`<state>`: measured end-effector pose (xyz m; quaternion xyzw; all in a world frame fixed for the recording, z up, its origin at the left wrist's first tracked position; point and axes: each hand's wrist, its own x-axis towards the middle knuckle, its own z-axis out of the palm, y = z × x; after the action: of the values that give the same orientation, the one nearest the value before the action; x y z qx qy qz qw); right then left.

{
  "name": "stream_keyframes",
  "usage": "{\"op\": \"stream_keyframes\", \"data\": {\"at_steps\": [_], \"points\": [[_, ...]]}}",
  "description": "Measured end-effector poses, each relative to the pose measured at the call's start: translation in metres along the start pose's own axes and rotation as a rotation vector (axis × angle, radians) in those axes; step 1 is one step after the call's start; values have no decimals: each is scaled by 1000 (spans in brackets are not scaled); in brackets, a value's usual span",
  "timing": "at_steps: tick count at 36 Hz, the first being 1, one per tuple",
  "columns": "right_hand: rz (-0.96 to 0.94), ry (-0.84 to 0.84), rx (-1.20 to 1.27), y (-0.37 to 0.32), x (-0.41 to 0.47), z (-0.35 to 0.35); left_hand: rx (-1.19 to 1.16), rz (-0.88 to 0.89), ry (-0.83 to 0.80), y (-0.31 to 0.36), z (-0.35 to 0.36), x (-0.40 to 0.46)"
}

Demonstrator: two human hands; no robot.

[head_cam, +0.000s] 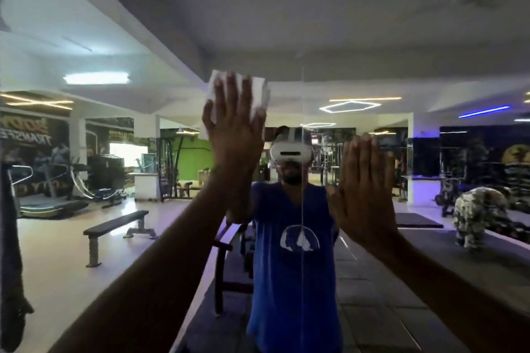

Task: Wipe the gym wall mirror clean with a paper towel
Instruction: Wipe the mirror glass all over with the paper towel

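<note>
White paper towel (259, 94): pressed flat on mirror (401, 37), left of mirror seam (302, 209).
Left hand (236, 126): fingers straight, pressed over towel.
Right hand (362, 195): flat, held nothing, right of seam.

A dim gym with a white ceiling (315, 8), a flat bench (116, 225), treadmills (48, 203) and a green wall (198, 157).

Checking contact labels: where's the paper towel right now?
Head view, upper centre: the paper towel is pressed flat against the mirror under the left hand, left of the vertical mirror seam.
</note>
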<state>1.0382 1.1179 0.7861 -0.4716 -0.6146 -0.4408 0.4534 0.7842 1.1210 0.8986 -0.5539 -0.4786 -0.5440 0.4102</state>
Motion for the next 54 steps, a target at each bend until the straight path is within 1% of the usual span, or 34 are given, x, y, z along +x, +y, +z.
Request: {"op": "stream_keyframes", "data": {"at_steps": [2,3,4,7,8,9,10,12,14,16,18,19,21,23,25,28,31,34,37,39,42,45,46,47,50,51,53,54], "points": [[-15,15,-17,6,12,-3,-36,-160,47,17,4,2],[-26,27,-11,9,18,-5,-46,-169,44,31,7,-2],[-38,37,-3,12,24,-7,-53,-109,12,45,10,-5],[-64,48,-18,21,38,-9,-26,315,-111,67,14,2],[-66,51,-34,25,42,-10,-21,416,-125,65,11,16],[-67,56,-48,28,46,-11,-18,466,-116,58,9,33],[-67,63,-59,32,49,-12,-8,472,-90,51,7,49],[-62,72,-61,39,54,-14,17,384,-48,40,2,74],[-53,94,-65,44,57,-14,-7,204,-27,44,2,80],[-32,106,-78,48,58,-14,-63,15,-20,73,3,69],[-10,101,-73,50,62,-17,-157,-76,-90,110,1,58],[-7,115,-67,50,65,-20,-203,-65,-141,125,-1,57],[-31,207,-27,49,72,-28,-226,7,-242,142,-13,67],[-70,305,27,48,80,-36,-203,74,-274,137,-20,91],[-103,309,52,47,86,-38,-207,162,-236,120,-25,110],[-168,252,57,48,93,-38,-164,299,-233,95,-29,122],[-224,223,46,43,101,-38,-161,262,-223,83,-40,118],[-217,241,46,32,110,-41,-189,187,-271,88,-48,113],[-133,233,8,26,114,-44,-214,106,-284,100,-51,106],[-27,214,-70,24,115,-46,-253,49,-280,109,-46,99],[135,208,-109,22,116,-44,-415,2,-344,124,-37,86],[150,244,-103,34,111,-32,-612,10,-460,131,-33,79],[133,258,-101,40,108,-28,-619,26,-454,130,-32,78],[108,270,-100,47,105,-26,-573,51,-419,129,-31,78],[26,308,-52,67,97,-19,-258,129,-228,122,-33,74],[24,331,-19,73,95,-18,-203,157,-163,119,-33,71],[37,395,15,81,95,-18,-164,256,-37,112,-30,63],[55,421,16,84,96,-17,-137,306,-9,106,-24,58]]}}
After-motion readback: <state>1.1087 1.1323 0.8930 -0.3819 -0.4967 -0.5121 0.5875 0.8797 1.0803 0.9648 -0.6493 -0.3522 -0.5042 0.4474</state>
